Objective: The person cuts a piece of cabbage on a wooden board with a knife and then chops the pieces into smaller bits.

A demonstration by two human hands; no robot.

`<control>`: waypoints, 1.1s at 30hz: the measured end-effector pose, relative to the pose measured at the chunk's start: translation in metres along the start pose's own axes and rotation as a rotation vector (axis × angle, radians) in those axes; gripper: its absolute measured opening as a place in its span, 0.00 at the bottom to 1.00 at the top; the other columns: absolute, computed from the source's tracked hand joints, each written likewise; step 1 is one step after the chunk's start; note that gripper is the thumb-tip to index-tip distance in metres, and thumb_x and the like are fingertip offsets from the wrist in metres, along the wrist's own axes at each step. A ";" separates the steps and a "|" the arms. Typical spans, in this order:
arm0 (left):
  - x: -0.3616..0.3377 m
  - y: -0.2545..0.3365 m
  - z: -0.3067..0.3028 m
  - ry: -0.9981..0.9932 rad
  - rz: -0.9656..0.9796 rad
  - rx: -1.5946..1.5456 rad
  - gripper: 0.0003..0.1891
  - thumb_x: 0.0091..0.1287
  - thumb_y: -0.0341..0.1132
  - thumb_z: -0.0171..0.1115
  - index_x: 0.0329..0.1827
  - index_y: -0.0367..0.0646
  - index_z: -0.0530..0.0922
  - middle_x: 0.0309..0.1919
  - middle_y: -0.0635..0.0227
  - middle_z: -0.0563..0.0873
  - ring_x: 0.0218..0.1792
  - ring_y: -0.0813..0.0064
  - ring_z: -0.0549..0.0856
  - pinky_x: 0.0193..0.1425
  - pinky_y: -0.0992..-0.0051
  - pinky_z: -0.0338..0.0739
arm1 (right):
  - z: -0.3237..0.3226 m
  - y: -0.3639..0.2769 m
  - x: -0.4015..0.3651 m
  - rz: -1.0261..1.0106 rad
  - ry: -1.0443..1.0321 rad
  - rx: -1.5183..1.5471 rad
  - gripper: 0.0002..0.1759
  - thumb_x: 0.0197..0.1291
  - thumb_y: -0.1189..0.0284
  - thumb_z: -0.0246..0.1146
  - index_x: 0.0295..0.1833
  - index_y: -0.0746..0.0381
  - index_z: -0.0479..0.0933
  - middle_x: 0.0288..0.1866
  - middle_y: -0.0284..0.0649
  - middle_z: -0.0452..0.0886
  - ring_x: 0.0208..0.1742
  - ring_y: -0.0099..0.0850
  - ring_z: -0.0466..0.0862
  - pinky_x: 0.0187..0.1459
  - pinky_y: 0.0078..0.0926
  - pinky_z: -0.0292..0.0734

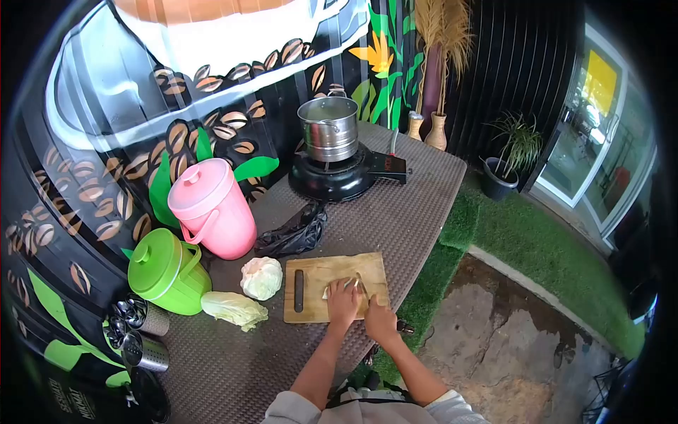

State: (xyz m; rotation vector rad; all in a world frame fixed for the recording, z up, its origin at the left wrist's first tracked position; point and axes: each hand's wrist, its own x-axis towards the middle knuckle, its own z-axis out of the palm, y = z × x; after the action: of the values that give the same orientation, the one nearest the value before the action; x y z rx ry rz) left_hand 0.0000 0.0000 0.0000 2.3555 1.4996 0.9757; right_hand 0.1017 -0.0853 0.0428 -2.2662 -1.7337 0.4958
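Two arms reach down to a flat brown wooden cutting board (311,272).
Left hand (344,300) curls its fingers over a pale cabbage piece (332,289), holding it down; right hand (381,321) grips a thin knife (359,283).

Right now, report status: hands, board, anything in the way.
Left hand pinning cabbage piece on wooden cutting board. Right hand on knife, blade at the cabbage. Cabbage head, loose leaves beside board, left.
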 end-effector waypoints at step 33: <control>-0.002 -0.002 -0.007 0.022 0.001 -0.078 0.15 0.67 0.36 0.57 0.54 0.44 0.83 0.54 0.66 0.81 0.59 0.61 0.73 0.67 0.60 0.65 | 0.013 -0.016 -0.006 0.054 -0.016 -0.105 0.19 0.63 0.67 0.57 0.54 0.66 0.66 0.34 0.55 0.85 0.38 0.50 0.88 0.39 0.46 0.84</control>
State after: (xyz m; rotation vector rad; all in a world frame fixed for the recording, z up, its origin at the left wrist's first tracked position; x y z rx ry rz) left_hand -0.0064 -0.0021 0.0036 2.2985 1.4410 1.0447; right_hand 0.0811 -0.0873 0.0375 -2.3935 -1.7490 0.4448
